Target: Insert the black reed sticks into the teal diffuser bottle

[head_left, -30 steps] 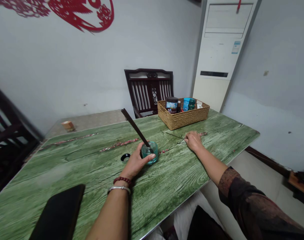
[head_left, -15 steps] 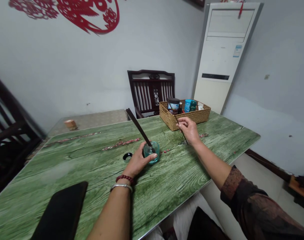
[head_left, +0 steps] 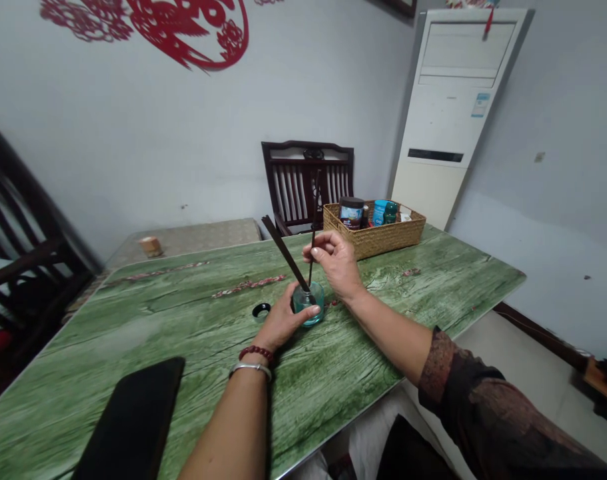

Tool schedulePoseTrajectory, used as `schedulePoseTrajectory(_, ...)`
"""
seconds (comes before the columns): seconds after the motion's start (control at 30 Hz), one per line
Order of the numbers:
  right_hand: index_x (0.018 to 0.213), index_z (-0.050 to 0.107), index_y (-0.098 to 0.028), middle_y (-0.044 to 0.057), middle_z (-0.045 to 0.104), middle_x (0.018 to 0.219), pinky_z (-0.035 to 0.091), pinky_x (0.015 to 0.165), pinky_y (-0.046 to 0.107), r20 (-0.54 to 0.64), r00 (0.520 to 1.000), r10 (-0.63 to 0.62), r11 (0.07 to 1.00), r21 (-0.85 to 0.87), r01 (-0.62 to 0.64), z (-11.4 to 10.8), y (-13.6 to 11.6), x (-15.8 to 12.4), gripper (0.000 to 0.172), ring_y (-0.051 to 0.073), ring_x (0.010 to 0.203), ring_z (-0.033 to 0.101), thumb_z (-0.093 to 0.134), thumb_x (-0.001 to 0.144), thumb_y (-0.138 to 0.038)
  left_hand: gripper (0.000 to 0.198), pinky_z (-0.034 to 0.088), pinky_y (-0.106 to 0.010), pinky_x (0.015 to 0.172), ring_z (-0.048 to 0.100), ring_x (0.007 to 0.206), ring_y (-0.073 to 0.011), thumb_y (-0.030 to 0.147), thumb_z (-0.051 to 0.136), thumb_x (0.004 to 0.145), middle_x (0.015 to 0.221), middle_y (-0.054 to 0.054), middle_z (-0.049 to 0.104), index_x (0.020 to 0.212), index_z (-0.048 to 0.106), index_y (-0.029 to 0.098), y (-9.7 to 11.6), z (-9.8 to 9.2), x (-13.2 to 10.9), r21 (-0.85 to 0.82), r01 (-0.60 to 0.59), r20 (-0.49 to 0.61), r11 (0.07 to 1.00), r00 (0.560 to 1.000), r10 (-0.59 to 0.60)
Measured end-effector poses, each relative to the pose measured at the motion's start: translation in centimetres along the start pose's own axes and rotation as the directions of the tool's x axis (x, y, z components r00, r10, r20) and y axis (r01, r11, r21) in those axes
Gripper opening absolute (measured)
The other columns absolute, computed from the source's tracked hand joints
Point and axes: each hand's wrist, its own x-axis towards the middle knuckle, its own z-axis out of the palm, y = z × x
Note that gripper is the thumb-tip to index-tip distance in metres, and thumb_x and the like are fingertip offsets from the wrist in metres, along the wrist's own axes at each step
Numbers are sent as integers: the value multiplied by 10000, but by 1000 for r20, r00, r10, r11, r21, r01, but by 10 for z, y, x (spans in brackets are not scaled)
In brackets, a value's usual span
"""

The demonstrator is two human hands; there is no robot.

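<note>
On a green wood-grain worktop [head_left: 208, 333], a person's left hand [head_left: 283, 320] curls around a small teal glass jar [head_left: 319, 298] near the middle of the view, with dark sticks [head_left: 284, 252] leaning from its neck toward eleven o'clock. At the jar's one o'clock, the right hand [head_left: 339, 267] pinches a single dark stick [head_left: 315, 213] nearly upright, its lower tip by the jar's mouth, whether inside cannot be told. From the jar, a black ring-shaped cap [head_left: 256, 311] lies at nine o'clock, a flat black slab [head_left: 133, 413] at eight, and a wicker basket [head_left: 393, 241] of containers farther off at one.
</note>
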Motion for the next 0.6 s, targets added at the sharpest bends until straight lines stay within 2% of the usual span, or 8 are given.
schedulePoseTrajectory(0.23, 861, 538, -225, -30, 677, 788, 586, 766, 282, -32, 997, 76, 987, -138, -80, -2, 28, -10, 119, 151, 810, 718, 626, 782, -230, 765, 449, -492, 1067, 615, 1210, -357, 524, 788, 690, 1287, -141, 670, 1327, 555, 169, -2, 1, 0, -13, -20, 6, 1000, 1000, 21)
schedulePoseTrajectory(0.37, 847, 556, -225, -39, 663, 773, 566, 770, 286, -59, 996, 73, 958, -275, -87, -7, 45, -21, 99, 162, 810, 714, 604, 764, -200, 773, 450, -484, 1070, 607, 1228, -349, 499, 792, 703, 1311, -134, 661, 1363, 535, 190, -4, 1, 1, -23, -36, 14, 999, 999, 37)
schedulePoseTrajectory(0.5, 826, 585, -229, -24, 673, 795, 543, 798, 304, -2, 999, 41, 873, -487, -36, -21, 55, -32, 90, 164, 776, 669, 608, 755, -178, 779, 440, -482, 1079, 602, 1229, -345, 490, 807, 679, 1305, -124, 655, 1350, 541, 196, -3, 0, 0, -12, -33, 6, 999, 999, 33)
schedulePoseTrajectory(0.6, 928, 613, -223, 1, 702, 910, 518, 843, 302, 44, 999, -13, 824, -565, 35, -38, 64, -32, 164, 166, 856, 656, 587, 774, -173, 778, 467, -499, 1032, 632, 1152, -343, 492, 816, 648, 1219, -118, 674, 1305, 544, 177, 1, 0, -3, 64, 28, -15, 998, 1000, -27)
